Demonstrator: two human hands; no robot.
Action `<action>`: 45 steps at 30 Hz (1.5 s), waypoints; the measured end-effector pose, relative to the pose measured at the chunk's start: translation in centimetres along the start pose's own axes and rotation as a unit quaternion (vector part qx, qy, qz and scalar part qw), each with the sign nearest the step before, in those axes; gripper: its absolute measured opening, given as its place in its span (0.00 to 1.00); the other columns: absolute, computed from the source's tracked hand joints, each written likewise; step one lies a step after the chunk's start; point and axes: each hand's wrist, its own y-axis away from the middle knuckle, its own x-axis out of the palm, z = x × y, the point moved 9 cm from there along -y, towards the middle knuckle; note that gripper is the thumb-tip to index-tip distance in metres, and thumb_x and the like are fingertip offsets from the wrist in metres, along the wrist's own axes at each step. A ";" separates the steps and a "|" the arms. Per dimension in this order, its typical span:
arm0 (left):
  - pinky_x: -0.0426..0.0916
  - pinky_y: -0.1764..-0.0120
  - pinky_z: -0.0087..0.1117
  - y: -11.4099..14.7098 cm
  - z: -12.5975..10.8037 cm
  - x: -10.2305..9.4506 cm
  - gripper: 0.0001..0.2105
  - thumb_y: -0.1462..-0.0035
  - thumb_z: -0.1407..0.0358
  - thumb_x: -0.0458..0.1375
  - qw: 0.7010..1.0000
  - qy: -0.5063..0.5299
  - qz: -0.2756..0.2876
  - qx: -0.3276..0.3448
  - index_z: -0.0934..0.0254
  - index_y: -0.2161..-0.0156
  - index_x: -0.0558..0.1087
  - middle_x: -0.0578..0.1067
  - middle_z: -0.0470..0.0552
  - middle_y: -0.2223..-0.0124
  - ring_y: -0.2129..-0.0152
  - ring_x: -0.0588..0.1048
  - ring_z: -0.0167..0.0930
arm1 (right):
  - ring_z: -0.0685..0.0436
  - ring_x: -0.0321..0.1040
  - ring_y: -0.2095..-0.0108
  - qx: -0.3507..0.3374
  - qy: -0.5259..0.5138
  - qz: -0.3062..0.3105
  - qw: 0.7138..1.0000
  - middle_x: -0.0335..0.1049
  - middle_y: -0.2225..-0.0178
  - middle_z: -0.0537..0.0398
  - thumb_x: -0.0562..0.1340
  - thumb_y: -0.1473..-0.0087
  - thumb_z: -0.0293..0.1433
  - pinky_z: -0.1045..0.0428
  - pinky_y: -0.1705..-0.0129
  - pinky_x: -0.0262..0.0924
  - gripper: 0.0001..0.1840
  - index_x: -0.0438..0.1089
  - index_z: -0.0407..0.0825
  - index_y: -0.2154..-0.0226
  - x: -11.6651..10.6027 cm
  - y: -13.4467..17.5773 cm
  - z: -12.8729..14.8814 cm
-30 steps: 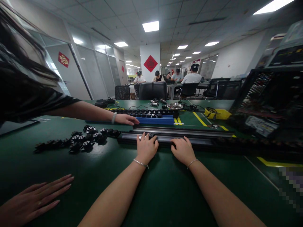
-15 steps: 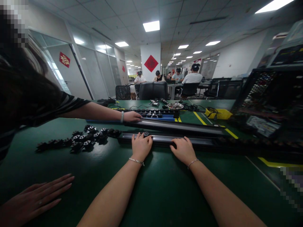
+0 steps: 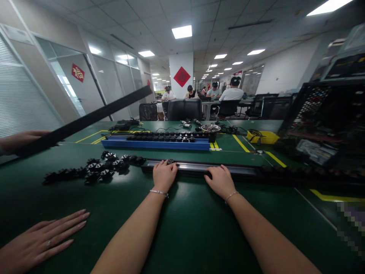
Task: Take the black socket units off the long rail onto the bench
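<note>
A long black rail (image 3: 191,168) with a shiny grey channel lies across the table in front of me. My left hand (image 3: 164,177) is closed at its left part, fingers around a small black part (image 3: 170,161) in the channel. Further right, my right hand (image 3: 221,182) curls over the near edge of the same rail, thumb and fingers gripping it. What lies under both palms is hidden. Left of the rail, several black parts with shiny metal faces (image 3: 105,174) are grouped on the green table (image 3: 182,236).
A co-worker's hand (image 3: 27,137) holds another black rail (image 3: 97,116) tilted up at left; another person's hand (image 3: 48,236) lies flat nearby. Behind stand a blue rail (image 3: 156,144), a metal bowl (image 3: 211,128) and a yellow tray (image 3: 264,137). A dark open-sided case (image 3: 316,121) is at right.
My left hand has slid left along the rail with the small black part; my right hand is still. The co-worker has lifted the second black rail off to the left, uncovering the blue rail.
</note>
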 end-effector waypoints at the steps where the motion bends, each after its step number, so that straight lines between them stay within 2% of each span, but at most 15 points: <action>1: 0.59 0.50 0.40 0.0 0.0 -0.1 0.16 0.42 0.61 0.46 1.000 -0.001 -0.001 0.000 0.51 0.60 0.78 0.76 0.49 0.54 0.51 0.69 0.38 | 0.45 0.66 0.57 0.000 -0.001 0.000 1.000 0.73 0.61 0.53 0.54 0.46 0.37 0.44 0.43 0.42 0.13 0.70 0.50 0.62 0.0 0.0 0.0; 29: 0.57 0.51 0.37 -0.5 3.4 -0.9 0.16 0.42 0.61 0.47 0.997 -0.008 -0.028 -0.074 0.53 0.67 0.79 0.77 0.47 0.56 0.52 0.68 0.36 | 0.45 0.67 0.59 -0.010 0.009 -0.006 1.000 0.73 0.63 0.54 0.55 0.45 0.35 0.45 0.45 0.44 0.10 0.70 0.51 0.65 0.1 -0.1 -0.2; 37: 0.52 0.48 0.45 -0.4 3.6 0.1 0.16 0.42 0.58 0.47 0.996 -0.011 -0.008 -0.085 0.49 0.62 0.78 0.74 0.48 0.50 0.48 0.64 0.40 | 0.45 0.66 0.59 -0.006 0.007 -0.009 1.000 0.73 0.63 0.53 0.55 0.45 0.35 0.45 0.45 0.44 0.10 0.70 0.50 0.64 0.0 -0.2 -0.2; 45: 0.53 0.48 0.46 -0.4 4.6 0.0 0.16 0.42 0.59 0.46 0.994 -0.018 -0.025 -0.109 0.50 0.62 0.78 0.74 0.48 0.50 0.49 0.65 0.39 | 0.45 0.66 0.59 -0.007 0.006 -0.009 1.000 0.73 0.63 0.53 0.55 0.45 0.35 0.45 0.45 0.44 0.10 0.70 0.50 0.64 0.1 -0.2 -0.3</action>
